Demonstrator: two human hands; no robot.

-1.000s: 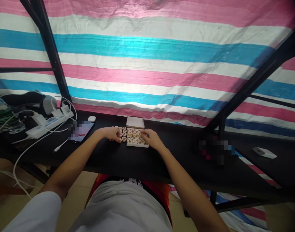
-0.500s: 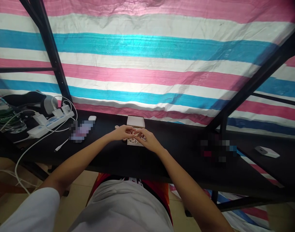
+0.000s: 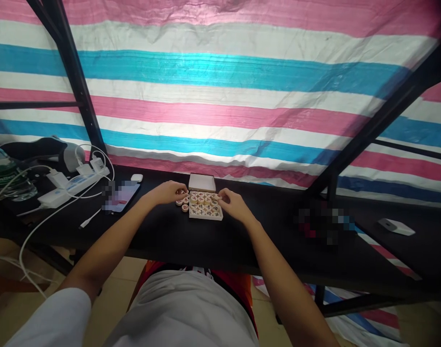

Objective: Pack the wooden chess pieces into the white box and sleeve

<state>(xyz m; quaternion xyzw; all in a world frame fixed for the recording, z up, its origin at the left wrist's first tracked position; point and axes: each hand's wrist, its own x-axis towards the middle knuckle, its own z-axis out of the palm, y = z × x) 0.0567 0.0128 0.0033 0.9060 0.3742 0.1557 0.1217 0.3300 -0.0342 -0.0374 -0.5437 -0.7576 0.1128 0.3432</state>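
A shallow white box (image 3: 206, 217) holds rows of round Chinese chess pieces (image 3: 201, 206) marked with red and dark characters. My left hand (image 3: 170, 192) is left of the box, fingertips closed on a chess piece (image 3: 183, 193) that they partly hide. Below those fingers, a few loose pieces (image 3: 185, 208) lie on the black tabletop. At the box's right wall is my right hand (image 3: 233, 204), thumb and fingers pinched at its upper right edge. The white box lid (image 3: 202, 182) lies directly behind the box.
A phone (image 3: 124, 197), a small white case (image 3: 136, 178) and a white power strip (image 3: 73, 188) with cables occupy the left side. A plastic bottle (image 3: 10, 176) stands farther left. To the right are a blurred dark item (image 3: 325, 224) and a white block (image 3: 396, 226).
My hands have come apart from above the box. The left moved to the loose pieces, and the right shifted to the box's right side, uncovering the rows of pieces.
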